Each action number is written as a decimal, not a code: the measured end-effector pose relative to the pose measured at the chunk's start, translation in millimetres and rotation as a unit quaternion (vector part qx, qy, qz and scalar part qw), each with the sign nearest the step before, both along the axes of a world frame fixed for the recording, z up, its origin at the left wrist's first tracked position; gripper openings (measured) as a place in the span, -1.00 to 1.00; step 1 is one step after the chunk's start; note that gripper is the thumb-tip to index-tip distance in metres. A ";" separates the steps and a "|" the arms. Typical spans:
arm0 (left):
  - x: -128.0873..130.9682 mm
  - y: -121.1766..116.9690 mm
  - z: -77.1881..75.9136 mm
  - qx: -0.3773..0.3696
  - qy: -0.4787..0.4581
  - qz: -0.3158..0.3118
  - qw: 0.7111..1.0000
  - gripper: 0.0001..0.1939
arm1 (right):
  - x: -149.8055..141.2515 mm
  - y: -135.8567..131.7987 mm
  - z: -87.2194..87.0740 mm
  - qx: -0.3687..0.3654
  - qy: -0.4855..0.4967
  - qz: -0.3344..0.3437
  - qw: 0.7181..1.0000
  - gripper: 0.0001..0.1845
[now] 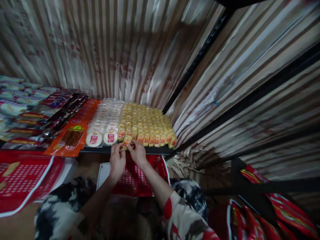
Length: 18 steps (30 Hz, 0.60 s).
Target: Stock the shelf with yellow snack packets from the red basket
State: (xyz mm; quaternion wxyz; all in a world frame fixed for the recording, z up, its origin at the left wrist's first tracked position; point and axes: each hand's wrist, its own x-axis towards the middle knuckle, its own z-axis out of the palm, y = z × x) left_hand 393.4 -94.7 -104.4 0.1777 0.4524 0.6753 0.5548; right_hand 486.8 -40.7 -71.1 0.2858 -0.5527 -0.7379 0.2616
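Observation:
A small yellow wrapped snack packet point(127, 140) with an orange-red label is pinched between my two hands at the shelf's front edge. My right hand point(138, 154) grips its right side with thumb and fingertips. On its lower left, my left hand point(118, 161) has its fingers closed against the same packet. Just behind stand tight rows of matching yellow packets point(146, 121). Left of those lie rows of round white wrapped crackers point(110, 136) with pink-red labels. My fingers partly cover the held packet.
An orange snack bag point(72, 136) and dark red packets point(53, 103) lie farther left on the black shelf point(157, 150). Below are a red basket point(135, 176) and another red basket point(30, 176). Black metal bars point(225, 113) slant at right; red packages point(290, 213) sit lower right.

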 end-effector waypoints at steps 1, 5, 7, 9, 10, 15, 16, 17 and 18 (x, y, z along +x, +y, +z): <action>-0.6 2.7 -2.1 -0.003 -0.008 0.006 1.000 -0.68 | -4.4 2.2 0.2 0.007 -0.010 0.003 1.000 -0.90; -3.5 10.7 -8.7 -0.014 -0.011 0.029 0.999 -0.66 | -18.6 9.7 -3.9 0.034 -0.012 0.016 0.999 -0.85; -4.5 12.2 -10.1 -0.013 -0.003 0.042 0.999 -0.66 | -23.9 11.9 -7.8 0.031 0.005 0.022 0.999 -0.76; -5.2 12.7 -11.1 -0.016 0.001 0.048 0.999 -0.64 | -28.0 13.4 -11.8 0.019 0.017 0.021 0.999 -0.73; -5.5 12.8 -11.6 -0.020 0.000 0.047 0.999 -0.63 | -29.6 14.0 -13.6 0.015 0.021 0.018 0.999 -0.72; -6.9 14.7 -16.4 -0.027 0.001 0.033 0.999 -0.58 | -32.7 17.1 -20.1 0.008 0.040 0.019 0.999 -0.75; -6.9 15.4 -17.8 -0.025 0.002 0.033 0.999 -0.57 | -32.6 17.4 -20.9 0.007 0.046 0.022 0.999 -0.76; -6.8 16.1 -19.4 -0.022 0.003 0.032 0.999 -0.57 | -32.4 17.5 -21.6 0.009 0.052 0.024 0.998 -0.77; -6.6 16.9 -20.9 -0.019 0.003 0.032 0.999 -0.56 | -32.1 17.2 -22.2 0.011 0.056 0.025 0.998 -0.78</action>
